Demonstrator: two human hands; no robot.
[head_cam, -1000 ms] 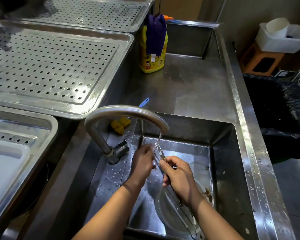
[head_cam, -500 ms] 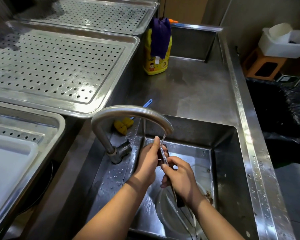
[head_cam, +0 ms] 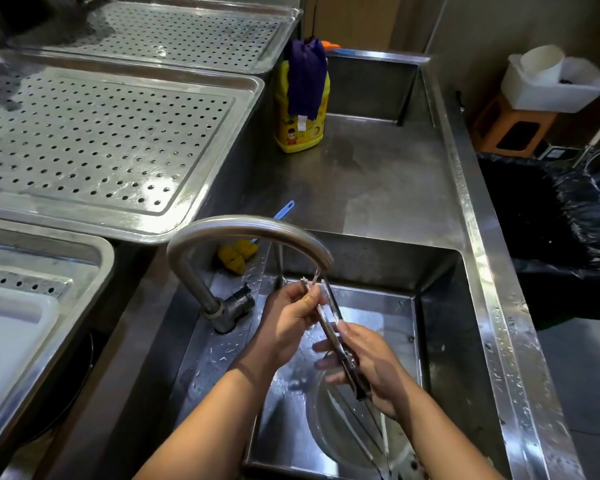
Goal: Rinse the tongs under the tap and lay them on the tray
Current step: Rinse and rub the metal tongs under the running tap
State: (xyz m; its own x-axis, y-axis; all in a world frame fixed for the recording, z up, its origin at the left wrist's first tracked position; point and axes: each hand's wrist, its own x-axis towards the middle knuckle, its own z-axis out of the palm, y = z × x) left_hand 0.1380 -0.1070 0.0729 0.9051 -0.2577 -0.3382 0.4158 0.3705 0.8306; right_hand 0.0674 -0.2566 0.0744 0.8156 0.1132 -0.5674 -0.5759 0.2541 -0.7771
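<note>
You had the tongs [head_cam: 330, 318] inside the sink [head_cam: 440, 306], tilted with their tips up under the thin stream from the tap [head_cam: 250, 226] and their hinge end down towards you. Your right hand [head_cam: 364, 362] was wrapped round the lower part, thumb on top and fingers curled beneath. Your left hand [head_cam: 288, 320] pinched one arm near its tip, right where the water fell. Both hands were therefore grasping the tongs, and neither was free.

They looked like thin metal, so I judged them light and stiff, but springy: the two arms would want to splay apart once the pinch at the tip was let go. Wet steel is also slippery, and a glass bowl [head_cam: 333, 434] lay directly below your right hand, so a drop there could have been costly. The safest hold for the carry seemed to be the one your right hand had, low on the arms near the hinge, squeezing them together so the tips stayed closed.

The rinse was under way and the laying down was not yet done. The perforated tray [head_cam: 101, 140] sat up to your left, well apart from the sink.
</note>
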